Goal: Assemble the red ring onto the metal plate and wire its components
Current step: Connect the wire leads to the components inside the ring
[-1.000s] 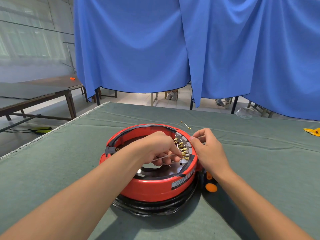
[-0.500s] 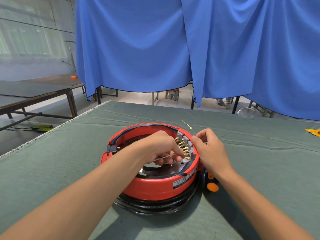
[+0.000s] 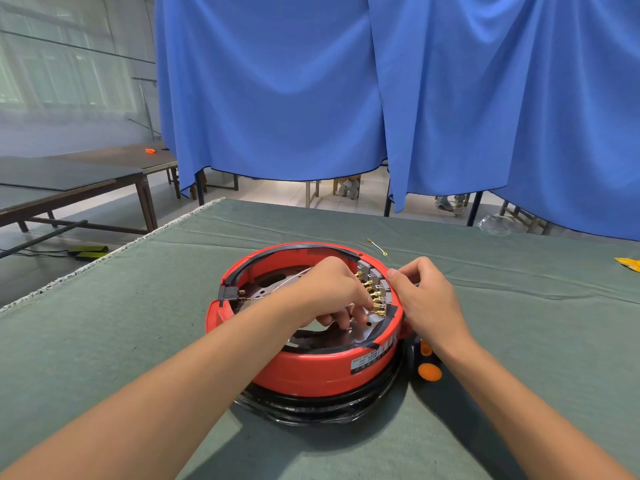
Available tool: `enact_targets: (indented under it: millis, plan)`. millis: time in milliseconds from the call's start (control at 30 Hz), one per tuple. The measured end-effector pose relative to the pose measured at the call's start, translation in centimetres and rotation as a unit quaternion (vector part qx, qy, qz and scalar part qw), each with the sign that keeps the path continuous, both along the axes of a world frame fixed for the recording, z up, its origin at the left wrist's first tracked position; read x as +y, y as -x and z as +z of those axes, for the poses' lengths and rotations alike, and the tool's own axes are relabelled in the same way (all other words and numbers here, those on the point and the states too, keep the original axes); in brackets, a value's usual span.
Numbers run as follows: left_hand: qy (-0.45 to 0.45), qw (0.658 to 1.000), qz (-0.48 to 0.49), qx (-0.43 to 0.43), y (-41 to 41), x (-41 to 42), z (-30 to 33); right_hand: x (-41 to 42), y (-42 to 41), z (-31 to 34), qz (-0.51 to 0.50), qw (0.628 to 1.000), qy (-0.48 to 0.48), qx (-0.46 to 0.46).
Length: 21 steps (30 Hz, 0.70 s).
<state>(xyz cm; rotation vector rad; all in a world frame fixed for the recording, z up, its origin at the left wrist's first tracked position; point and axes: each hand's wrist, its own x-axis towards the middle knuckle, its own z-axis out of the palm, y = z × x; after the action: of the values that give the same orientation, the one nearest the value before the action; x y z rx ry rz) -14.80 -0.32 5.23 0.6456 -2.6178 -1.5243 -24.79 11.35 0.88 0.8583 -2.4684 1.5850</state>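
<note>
The red ring [image 3: 311,370] sits mid-table on the green cloth [image 3: 519,341], over a metal plate [image 3: 277,289]. Inside it, the left hand [image 3: 329,292] pinches a thin wire [image 3: 294,279] beside the gold terminals [image 3: 375,296]. The right hand [image 3: 426,299] rests curled on the ring's rim, seemingly pinching something too small to make out. An orange-capped tool [image 3: 427,367] lies beside the ring.

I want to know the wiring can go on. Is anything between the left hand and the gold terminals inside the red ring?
Nothing visible does. The left hand is already inside the red ring, its fingertips right at the row of gold terminals, pinching a thin wire. The right hand rests on the rim beside them, not across them.
</note>
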Motion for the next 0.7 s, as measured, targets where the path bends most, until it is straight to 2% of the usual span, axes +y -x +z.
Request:
enact_targets:
  millis: [167, 700]
  plan:
    - [0.066, 0.997, -0.003, 0.037, -0.16, 0.36, -0.33, -0.01, -0.03, -0.01, 0.002, 1.0, 0.002, 0.001]
    - [0.122, 0.99, 0.004, 0.073, -0.59, 0.52, -0.27, 0.04, -0.18, 0.1, 0.004, 1.0, 0.002, 0.004]
